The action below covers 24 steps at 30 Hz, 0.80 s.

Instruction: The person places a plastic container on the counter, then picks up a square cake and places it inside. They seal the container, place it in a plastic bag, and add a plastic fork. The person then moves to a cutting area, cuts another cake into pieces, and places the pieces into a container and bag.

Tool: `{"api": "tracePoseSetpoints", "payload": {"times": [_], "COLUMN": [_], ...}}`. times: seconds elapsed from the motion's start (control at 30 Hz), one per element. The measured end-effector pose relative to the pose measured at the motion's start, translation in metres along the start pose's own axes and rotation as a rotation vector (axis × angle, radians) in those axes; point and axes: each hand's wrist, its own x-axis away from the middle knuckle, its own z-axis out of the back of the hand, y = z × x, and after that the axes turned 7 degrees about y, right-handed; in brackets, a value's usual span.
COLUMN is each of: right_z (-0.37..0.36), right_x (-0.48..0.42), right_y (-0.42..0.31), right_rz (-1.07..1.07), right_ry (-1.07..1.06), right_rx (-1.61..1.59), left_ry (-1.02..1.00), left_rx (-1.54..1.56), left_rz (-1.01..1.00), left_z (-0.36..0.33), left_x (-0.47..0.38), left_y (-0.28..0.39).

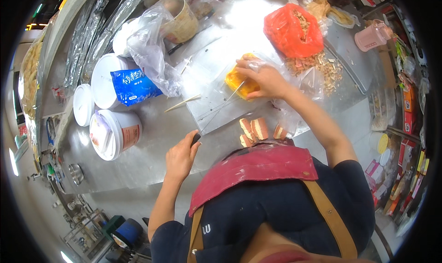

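Observation:
My left hand (182, 154) grips the dark handle of a long thin-bladed knife (220, 107). The blade slants up to the right, its far end at a glossy yellow block (236, 79), perhaps a cake. My right hand (262, 78) rests over the right side of that block, fingers spread across its top, with clear plastic film bunched at the fingers. The block sits on a pale translucent board (203, 111). Between the board and my red apron lie several layered cake slices (259, 128), reddish outside with cream-coloured layers.
White plastic tubs (115, 135) and a blue printed packet (133, 86) stand at the left. A wooden stick (182, 103) lies left of the board. A red bag of peanuts (293, 31), scattered shells (319, 69), a metal tray (345, 52) and a pink jug (373, 36) are at the right.

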Motion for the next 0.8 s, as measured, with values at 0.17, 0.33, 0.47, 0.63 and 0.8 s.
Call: {"api": "tracePoseSetpoints", "payload": {"times": [0.17,0.33,0.47,0.63,0.8], "right_z": [-0.017,-0.016,-0.017,-0.019,-0.018], "right_x": [0.000,-0.002,-0.002,0.002,0.000], "right_y": [0.004,0.006,0.005,0.002,0.003], "right_rz": [0.020,-0.020,-0.031,-0.026,-0.014], "right_ry": [-0.083,-0.092,-0.106,-0.088,-0.052], "right_rx": [0.061,0.018,0.010,0.046,0.049], "left_ry": [0.009,-0.013,-0.015,0.050,-0.041], "left_rx": [0.046,0.005,-0.023,0.046,-0.079], "left_rz": [0.019,0.033,0.011,-0.018,0.028], "left_z": [0.002,0.006,-0.011,0.005,0.007], "left_x": [0.008,0.014,-0.012,0.026,0.002], "left_y": [-0.002,-0.001,0.014,-0.013,0.006]}}
